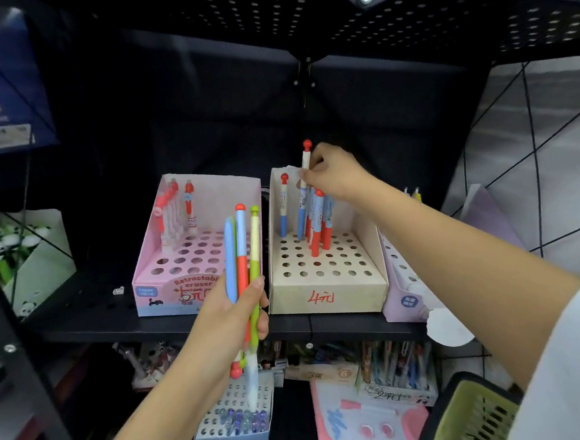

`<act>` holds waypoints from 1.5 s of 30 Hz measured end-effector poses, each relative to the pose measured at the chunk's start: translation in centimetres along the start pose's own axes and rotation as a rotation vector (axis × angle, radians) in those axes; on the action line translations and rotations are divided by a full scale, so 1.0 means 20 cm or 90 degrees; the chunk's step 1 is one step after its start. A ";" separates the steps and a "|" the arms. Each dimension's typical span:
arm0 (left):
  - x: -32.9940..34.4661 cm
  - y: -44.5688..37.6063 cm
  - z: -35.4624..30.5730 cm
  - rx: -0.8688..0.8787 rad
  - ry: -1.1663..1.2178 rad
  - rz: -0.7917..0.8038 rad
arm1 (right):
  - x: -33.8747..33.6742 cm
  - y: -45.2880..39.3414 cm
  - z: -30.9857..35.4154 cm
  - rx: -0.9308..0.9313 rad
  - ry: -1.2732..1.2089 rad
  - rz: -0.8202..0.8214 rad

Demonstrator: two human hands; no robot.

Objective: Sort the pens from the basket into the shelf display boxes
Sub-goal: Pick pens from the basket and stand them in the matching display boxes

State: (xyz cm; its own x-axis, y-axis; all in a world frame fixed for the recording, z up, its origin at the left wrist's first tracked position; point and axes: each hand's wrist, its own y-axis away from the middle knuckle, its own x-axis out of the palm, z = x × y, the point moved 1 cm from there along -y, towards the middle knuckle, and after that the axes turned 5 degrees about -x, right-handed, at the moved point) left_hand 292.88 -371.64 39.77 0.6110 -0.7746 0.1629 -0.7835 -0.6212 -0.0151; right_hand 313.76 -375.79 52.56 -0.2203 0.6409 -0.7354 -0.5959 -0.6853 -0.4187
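Note:
My left hand (235, 321) grips a bundle of pens (243, 254) in blue, red and green, held upright in front of the shelf edge. My right hand (335, 175) pinches a white and blue pen with a red ball top (306, 163), its lower end down among the other pens in the beige display box (328, 296). Several blue and red pens (320, 224) stand in that box's holes. To its left the pink display box (156, 291) holds a few red and white pens (173, 210). The green basket (473, 413) hangs at the lower right, at my right forearm.
A lilac box (407, 301) sits right of the beige one. A green panda box (27, 259) stands at far left. The lower shelf carries a white holed box with purple pens (237, 419), a pink packet (364, 420) and more pen displays. A perforated black shelf hangs overhead.

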 end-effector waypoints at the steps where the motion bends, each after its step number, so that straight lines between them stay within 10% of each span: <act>1: 0.00 0.00 0.00 0.000 -0.001 0.002 | 0.00 0.00 0.00 0.004 -0.004 -0.003; 25: -0.02 0.02 0.02 -0.022 0.027 -0.002 | -0.02 -0.02 0.03 0.036 0.093 0.058; 36: -0.02 0.04 0.00 -0.016 0.044 0.007 | -0.01 0.03 0.02 -0.101 0.153 -0.097; 45: 0.00 0.06 -0.03 -0.003 0.038 0.004 | 0.00 -0.02 0.06 -0.015 0.177 0.174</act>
State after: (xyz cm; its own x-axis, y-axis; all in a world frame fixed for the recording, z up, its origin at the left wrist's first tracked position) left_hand 291.95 -372.31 40.38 0.5987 -0.7700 0.2207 -0.7878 -0.6158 -0.0113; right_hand 313.05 -375.13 53.37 -0.1493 0.3178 -0.9363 -0.5250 -0.8279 -0.1973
